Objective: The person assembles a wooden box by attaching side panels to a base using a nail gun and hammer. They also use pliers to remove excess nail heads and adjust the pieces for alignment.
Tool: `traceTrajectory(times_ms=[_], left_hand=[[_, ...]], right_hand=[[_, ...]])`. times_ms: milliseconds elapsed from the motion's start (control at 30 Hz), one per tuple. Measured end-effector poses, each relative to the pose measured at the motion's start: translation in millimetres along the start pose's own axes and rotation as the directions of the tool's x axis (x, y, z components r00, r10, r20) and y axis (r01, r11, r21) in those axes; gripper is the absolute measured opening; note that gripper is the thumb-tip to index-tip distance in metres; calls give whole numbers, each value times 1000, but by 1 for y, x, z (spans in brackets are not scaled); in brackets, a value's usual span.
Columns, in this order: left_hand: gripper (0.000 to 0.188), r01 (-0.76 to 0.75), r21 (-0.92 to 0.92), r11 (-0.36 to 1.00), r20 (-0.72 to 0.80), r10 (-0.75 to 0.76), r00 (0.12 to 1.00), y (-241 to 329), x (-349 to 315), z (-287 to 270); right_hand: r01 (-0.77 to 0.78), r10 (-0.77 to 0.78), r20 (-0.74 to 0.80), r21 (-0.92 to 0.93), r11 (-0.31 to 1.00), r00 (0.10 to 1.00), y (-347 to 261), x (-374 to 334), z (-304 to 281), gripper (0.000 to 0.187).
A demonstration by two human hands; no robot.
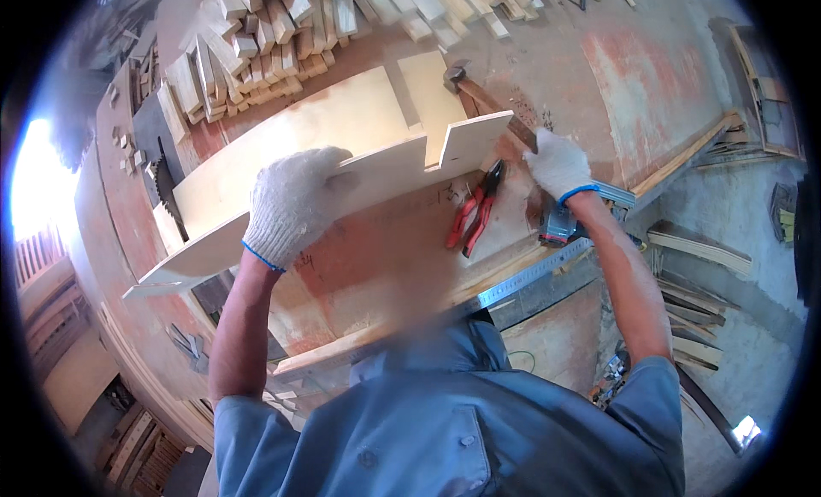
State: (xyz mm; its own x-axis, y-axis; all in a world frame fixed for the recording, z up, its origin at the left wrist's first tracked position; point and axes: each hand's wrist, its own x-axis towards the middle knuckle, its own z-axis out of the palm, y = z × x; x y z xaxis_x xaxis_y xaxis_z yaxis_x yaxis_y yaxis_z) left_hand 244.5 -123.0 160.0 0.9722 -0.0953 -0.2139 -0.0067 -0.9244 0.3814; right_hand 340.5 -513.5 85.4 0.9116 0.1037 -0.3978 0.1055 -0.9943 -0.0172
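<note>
My left hand (295,199), in a white knitted glove with a blue cuff, grips the upper edge of a long thin plywood board (385,182). The board is tilted up on its long edge, and a notch is cut into it near its right end. My right hand (560,163), gloved alike, is closed round the end of the wooden handle of a hammer (487,99). The hammer's metal head points away from me, beyond the board. Behind the held board, another pale plywood sheet (351,112) lies flat. Red-handled pliers (475,210) rest on the table between my hands.
A large stack of wooden strips (265,52) fills the far left of the worktable (547,48). A handsaw (164,193) lies at the left. A blue-grey tool (560,226) sits below my right hand, close to a metal ruler (530,275) along the near edge.
</note>
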Motion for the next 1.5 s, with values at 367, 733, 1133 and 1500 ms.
traceTrajectory(times_ms=[367, 733, 1133, 1500], left_hand=[[47, 50, 57, 997, -9, -49, 999, -112, 107, 39], [45, 703, 107, 703, -561, -541, 627, -312, -129, 78], [57, 795, -495, 351, -352, -917, 186, -386, -190, 59], [49, 846, -266, 463, -428, -843, 326, -356, -156, 56]], right_hand=[[-39, 65, -279, 98, 994, 958, 76, -8, 1, 47], [101, -2, -232, 413, 905, 973, -63, 3, 54, 54], [57, 38, -200, 449, 891, 979, -116, 35, 65, 45], [209, -83, -285, 446, 870, 955, -45, 79, 75, 41]])
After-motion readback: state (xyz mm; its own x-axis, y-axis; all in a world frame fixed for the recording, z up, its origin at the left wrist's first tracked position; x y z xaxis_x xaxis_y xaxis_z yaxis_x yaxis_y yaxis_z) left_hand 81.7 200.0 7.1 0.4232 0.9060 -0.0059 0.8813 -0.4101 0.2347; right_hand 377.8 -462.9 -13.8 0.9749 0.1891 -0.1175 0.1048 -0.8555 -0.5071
